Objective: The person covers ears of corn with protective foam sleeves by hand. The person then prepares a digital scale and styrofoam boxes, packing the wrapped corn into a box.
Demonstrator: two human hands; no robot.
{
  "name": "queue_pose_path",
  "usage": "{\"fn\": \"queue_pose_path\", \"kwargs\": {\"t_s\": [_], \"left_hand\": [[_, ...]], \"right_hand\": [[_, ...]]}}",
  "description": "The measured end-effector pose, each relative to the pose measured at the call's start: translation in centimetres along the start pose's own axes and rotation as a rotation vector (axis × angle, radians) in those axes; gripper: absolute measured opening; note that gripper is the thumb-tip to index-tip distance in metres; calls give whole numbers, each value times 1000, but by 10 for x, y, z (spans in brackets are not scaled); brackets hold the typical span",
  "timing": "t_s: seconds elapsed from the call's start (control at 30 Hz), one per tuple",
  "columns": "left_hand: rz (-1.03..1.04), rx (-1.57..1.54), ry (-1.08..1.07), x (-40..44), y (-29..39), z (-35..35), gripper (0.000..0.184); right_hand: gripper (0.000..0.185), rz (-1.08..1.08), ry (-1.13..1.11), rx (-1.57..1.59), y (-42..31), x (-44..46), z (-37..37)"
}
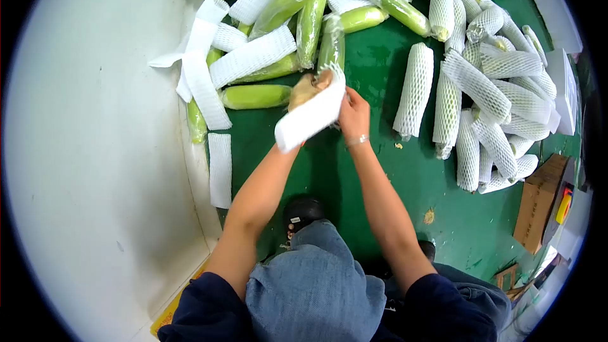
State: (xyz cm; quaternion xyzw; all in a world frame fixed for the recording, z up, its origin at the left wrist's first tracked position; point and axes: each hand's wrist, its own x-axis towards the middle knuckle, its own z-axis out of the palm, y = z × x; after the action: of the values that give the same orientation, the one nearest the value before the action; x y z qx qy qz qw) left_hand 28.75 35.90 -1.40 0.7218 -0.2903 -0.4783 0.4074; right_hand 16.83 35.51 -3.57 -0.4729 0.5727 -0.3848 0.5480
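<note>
A white foam net sleeve (310, 114) slants between my hands, its lower end blurred by motion. At its frayed upper end is a long green gourd (332, 44) in clear film; whether the gourd's tip is inside the sleeve I cannot tell. My left hand (303, 92) is closed at the sleeve's upper left side, partly hidden behind it. My right hand (354, 116) pinches the sleeve's right edge, fingertips partly covered. Just left of my left hand lies another film-wrapped gourd (255, 97).
More wrapped gourds (310, 25) and loose flat sleeves (253, 57) lie ahead and left. Sleeved gourds (487, 88) are heaped on the green floor (373, 177) at right, one sleeved gourd (415, 88) apart. A white wall (107, 152) borders the left; a cardboard box (538, 202) stands right.
</note>
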Motion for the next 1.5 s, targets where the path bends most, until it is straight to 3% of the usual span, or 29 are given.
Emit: {"fn": "queue_pose_path", "kwargs": {"t_s": [0.03,0.07,0.13,0.2,0.27,0.33,0.4,0.43,0.47,0.57,0.6,0.67,0.73,0.77,0.8,0.83,0.87,0.93,0.97,1.0,1.03,1.1,1.2,1.3,1.33,1.4,1.43,1.47,1.5], "left_hand": [[-172,-257,-260,-4,-2,-5,46],[-243,-496,-340,-39,22,-1,40],[-193,-814,-333,-81,-4,10,36],[-424,-1220,-363,-112,-34,-5,30],[-217,-822,-254,-155,-7,-15,37],[-306,-717,-250,-149,-9,-25,29],[-448,-845,-321,-142,1,-35,25],[-515,-1143,-369,-146,11,-39,27],[-517,-1147,-364,-150,27,-39,27],[-186,-500,-283,-165,83,-28,26],[-63,-281,-264,-161,97,-24,27],[218,96,-298,-136,96,-24,23],[882,692,-74,-102,50,-7,22],[570,275,-36,-87,46,0,11],[244,-139,2,-74,43,9,5],[-87,-550,35,-63,38,18,15],[103,-626,86,-54,31,29,25],[209,-643,231,-45,39,39,26],[260,-640,295,-39,41,40,27],[73,-754,335,-44,57,39,27],[59,-756,304,-56,73,36,27],[50,-663,239,-59,63,30,21],[86,-972,153,-38,33,39,17],[459,-533,279,-4,9,51,19],[409,-523,264,6,0,53,20],[686,-50,177,40,-22,38,8],[941,624,264,41,-18,30,6],[998,776,216,47,-18,27,13],[918,838,108,54,-16,26,12]], "right_hand": [[35,-21,42,-77,-29,-16,-14],[34,-64,58,-152,-57,-32,-26],[31,-85,12,-219,-108,-68,-53],[30,-56,-37,-202,-139,-79,-63],[27,-90,-199,-300,-152,-70,-60],[21,-20,-206,-121,-142,-51,-49],[20,92,-171,92,-144,-46,-47],[20,96,-178,88,-149,-52,-49],[22,144,-153,216,-153,-62,-52],[28,163,-103,294,-144,-83,-49],[28,-355,78,-259,-132,-78,-53],[21,-134,18,0,-134,-69,-53],[18,-28,14,60,-138,-51,-53],[17,-37,16,-6,-131,-38,-55],[16,-89,66,159,-119,-27,-53],[14,-145,117,322,-102,-16,-49],[15,-182,214,356,-84,-11,-43],[20,-264,408,407,-50,0,-31],[22,-170,501,525,-50,-4,-25],[24,50,384,724,-80,-20,-27],[22,111,372,778,-96,-30,-29],[21,117,323,731,-114,-48,-37],[21,-64,385,654,-88,-34,-25],[18,-165,385,770,-28,8,-10],[16,-157,382,841,0,22,-3],[14,-184,262,603,29,43,-7],[17,-180,202,539,40,50,-10],[21,-79,123,541,49,54,-17],[25,51,46,579,57,58,-27]]}}
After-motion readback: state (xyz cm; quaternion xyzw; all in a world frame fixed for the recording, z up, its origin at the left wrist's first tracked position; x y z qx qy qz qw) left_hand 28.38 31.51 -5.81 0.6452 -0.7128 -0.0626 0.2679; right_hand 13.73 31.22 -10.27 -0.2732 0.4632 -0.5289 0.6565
